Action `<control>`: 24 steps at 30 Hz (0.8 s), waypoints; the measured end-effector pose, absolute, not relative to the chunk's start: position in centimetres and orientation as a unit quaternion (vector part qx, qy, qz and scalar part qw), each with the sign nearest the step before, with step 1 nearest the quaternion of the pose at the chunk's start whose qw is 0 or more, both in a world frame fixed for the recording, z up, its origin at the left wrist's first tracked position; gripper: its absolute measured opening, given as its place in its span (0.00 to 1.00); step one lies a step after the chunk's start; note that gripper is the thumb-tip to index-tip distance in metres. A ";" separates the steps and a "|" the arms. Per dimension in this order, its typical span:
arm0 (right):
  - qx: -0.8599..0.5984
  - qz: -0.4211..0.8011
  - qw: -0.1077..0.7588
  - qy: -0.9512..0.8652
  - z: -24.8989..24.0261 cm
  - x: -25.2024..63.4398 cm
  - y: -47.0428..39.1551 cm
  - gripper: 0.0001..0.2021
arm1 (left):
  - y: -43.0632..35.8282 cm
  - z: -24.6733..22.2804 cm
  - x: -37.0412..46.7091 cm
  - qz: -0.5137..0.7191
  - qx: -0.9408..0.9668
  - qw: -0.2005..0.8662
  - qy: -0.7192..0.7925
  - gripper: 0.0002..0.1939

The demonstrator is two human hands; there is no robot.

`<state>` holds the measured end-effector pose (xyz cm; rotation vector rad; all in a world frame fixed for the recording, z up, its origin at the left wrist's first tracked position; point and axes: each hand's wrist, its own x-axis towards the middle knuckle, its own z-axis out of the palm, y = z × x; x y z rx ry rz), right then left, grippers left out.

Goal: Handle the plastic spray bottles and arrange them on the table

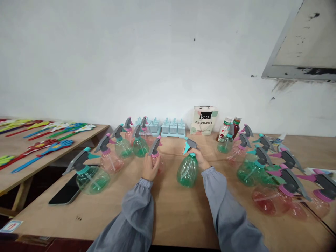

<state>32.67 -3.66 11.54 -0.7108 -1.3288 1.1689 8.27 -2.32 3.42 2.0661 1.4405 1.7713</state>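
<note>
My left hand point(151, 167) is wrapped round the neck of a pink spray bottle point(160, 164) with a grey and pink trigger head, near the middle of the wooden table point(173, 220). To its right, my right hand point(199, 157) grips the neck of a green spray bottle point(187, 171) whose head is grey and turquoise. Both bottles are upright and apart from each other. Left of my left hand are several more spray bottles, among them a green one point(93, 179) and a pink one point(112, 161). More pink and green bottles, such as a pink one point(271, 199), crowd the right side.
A black phone point(65, 191) lies at the left. Pale blue moulds point(173, 127), a printed paper bag point(204, 120) and red sauce bottles point(224, 130) stand by the wall. Colourful hand-shaped sticks point(56, 146) cover another table at the far left.
</note>
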 end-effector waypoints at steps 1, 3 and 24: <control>-0.306 0.496 0.581 -0.568 11.5 32.8 -3.6 0.08 | -2.3 3.4 8.3 0.575 0.671 0.030 0.468 0.17; -0.310 0.492 0.582 -0.568 11.4 32.9 -3.6 0.08 | -2.3 3.4 8.3 0.575 0.670 0.029 0.468 0.17; -0.494 0.240 0.667 -0.504 10.5 36.8 -2.4 0.10 | -2.2 3.3 8.2 0.578 0.670 0.042 0.465 0.14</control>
